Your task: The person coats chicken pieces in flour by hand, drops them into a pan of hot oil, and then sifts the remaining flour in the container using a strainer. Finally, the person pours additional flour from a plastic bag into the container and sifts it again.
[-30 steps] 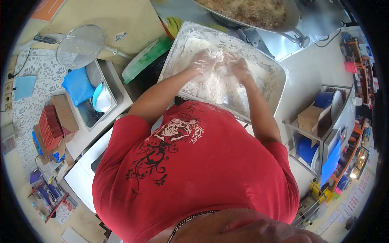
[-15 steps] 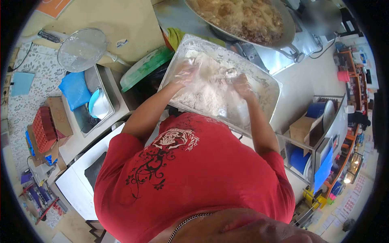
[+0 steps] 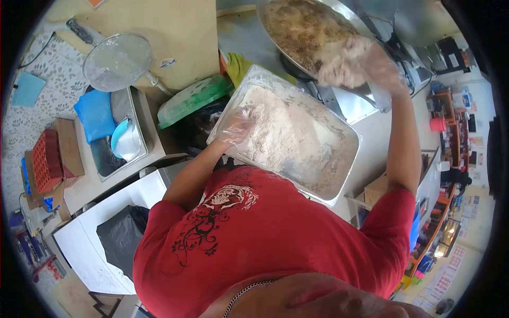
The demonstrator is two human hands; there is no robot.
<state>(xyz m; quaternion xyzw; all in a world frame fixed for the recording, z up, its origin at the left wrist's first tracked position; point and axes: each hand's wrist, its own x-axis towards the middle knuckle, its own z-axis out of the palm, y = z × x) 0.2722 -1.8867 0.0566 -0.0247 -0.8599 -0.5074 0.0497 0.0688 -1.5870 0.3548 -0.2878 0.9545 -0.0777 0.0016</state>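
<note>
My right hand (image 3: pixel 383 69), in a clear plastic glove, is over the near right rim of a large metal wok (image 3: pixel 366 21) of bubbling brown oil (image 3: pixel 302 29). It grips a pale, flour-coated food piece (image 3: pixel 342 63), blurred by motion; its exact kind cannot be made out. My left hand (image 3: pixel 238 127), also in a clear glove, rests at the left side of a rectangular metal tray (image 3: pixel 347 159). White flour (image 3: pixel 286 122) lies in the tray, heaped toward its left and middle. The left fingers are loosely apart at the flour's edge, with nothing visible in them.
A green lid (image 3: pixel 193 100) leans left of the tray. Farther left, a round strainer (image 3: pixel 117 62) sits above a metal basin (image 3: pixel 151 140) with a blue bag (image 3: pixel 95 114) and a bowl (image 3: pixel 127 140). A black plastic bag (image 3: pixel 124 233) lies below. A glass-sided case (image 3: pixel 419 180) stands right.
My right hand has risen from the tray to the wok, carrying the flour-coated food piece. My left hand has stayed by the tray's left side. The view has shifted slightly.
</note>
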